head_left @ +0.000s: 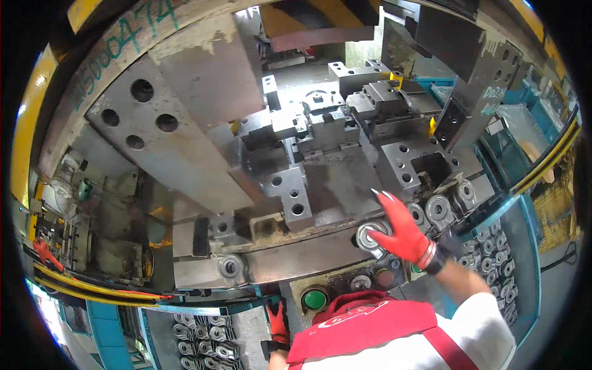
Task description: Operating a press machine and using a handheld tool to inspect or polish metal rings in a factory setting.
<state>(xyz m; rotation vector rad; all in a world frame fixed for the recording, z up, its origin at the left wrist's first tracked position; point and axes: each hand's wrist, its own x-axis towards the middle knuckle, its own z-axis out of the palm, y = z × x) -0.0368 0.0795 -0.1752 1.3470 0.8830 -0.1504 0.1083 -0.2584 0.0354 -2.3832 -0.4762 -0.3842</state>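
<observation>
My right hand [404, 233], in a red glove with pale fingertips, reaches over the front ledge of the press with fingers stretched and spread. Its thumb lies over or beside a ring-shaped metal part [366, 242]; contact is unclear. More such parts, one of them a ringed casting [438, 208], stand in a row to the right on that ledge. My left hand [277, 322], also red-gloved, hangs low with fingers apart, beside a bin of parts [206, 339]. A single metal part [230, 267] rests on the ledge further left.
Ahead is a steel die [330, 132] with a round piece seated in its middle. Steel posts [166, 117] flank it. A control box with a green button [315, 299] stands close before me. More castings fill a blue-edged bin [490, 259] on the right. A red glove-like shape [47, 254] shows far left.
</observation>
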